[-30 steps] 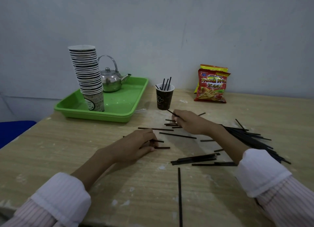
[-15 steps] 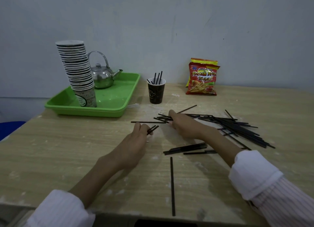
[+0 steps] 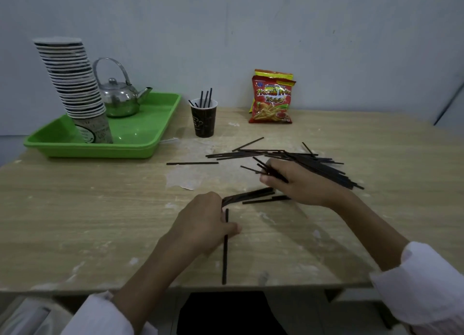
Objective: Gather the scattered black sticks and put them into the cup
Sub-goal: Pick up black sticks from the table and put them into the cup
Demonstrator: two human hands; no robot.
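A dark paper cup stands at the back of the wooden table with several black sticks upright in it. A heap of black sticks lies to the right of the middle, and one stick lies alone to its left. My right hand is closed on a few sticks that jut out to the upper left. My left hand pinches the upper part of a long stick that points toward the table's near edge. A small bundle of sticks lies between my two hands.
A green tray at the back left carries a tall stack of paper cups and a steel kettle. A red snack bag leans on the wall behind the heap. The table's near edge runs just below the long stick.
My left hand has moved back toward me and taken hold of the long stick near the table edge. My right hand has lifted a few sticks off the table.
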